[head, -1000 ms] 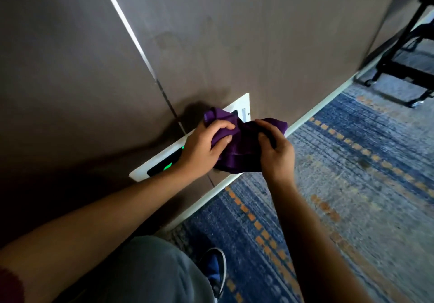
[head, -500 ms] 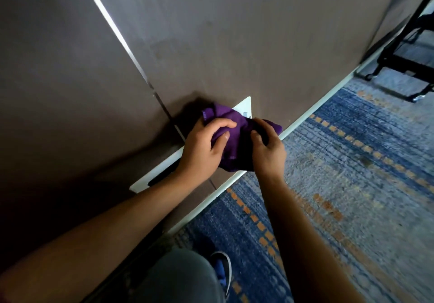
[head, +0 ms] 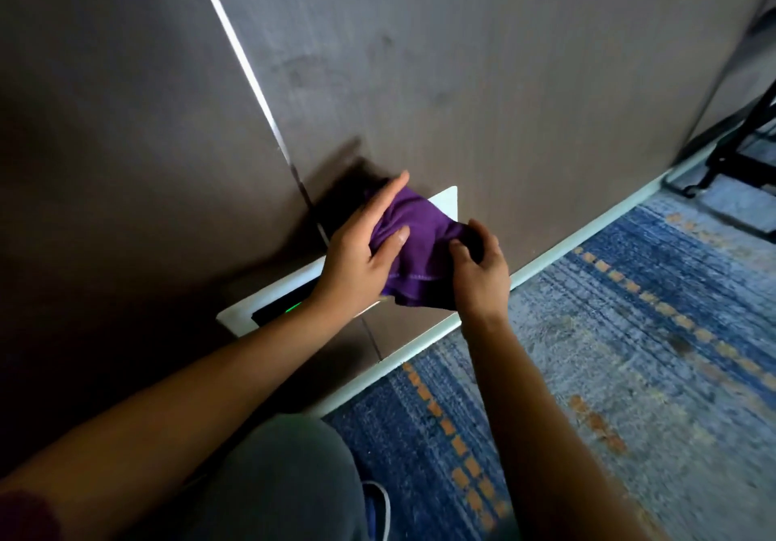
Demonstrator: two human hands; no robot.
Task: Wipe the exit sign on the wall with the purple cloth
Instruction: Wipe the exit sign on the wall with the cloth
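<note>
A white-framed exit sign (head: 446,203) is set low in the brown wall, just above the skirting; its dark face glows green at the left end. The purple cloth (head: 415,242) is bunched over the sign's middle and right part. My left hand (head: 361,255) lies on the cloth's left side, fingers stretched along its top and thumb pinching a fold. My right hand (head: 478,272) grips the cloth's lower right corner. Most of the sign's face is hidden behind hands and cloth.
A thin metal strip (head: 247,74) runs down the wall to the sign. A white skirting (head: 588,238) meets blue and grey carpet (head: 630,372) with orange dashes. A black wheeled frame (head: 739,150) stands at the far right. My grey-trousered knee (head: 285,477) and shoe are below.
My left hand's fingers have stretched out flatter along the top of the cloth, and the cloth has spread a little over the sign. The green glow shows again at the sign's left end.
</note>
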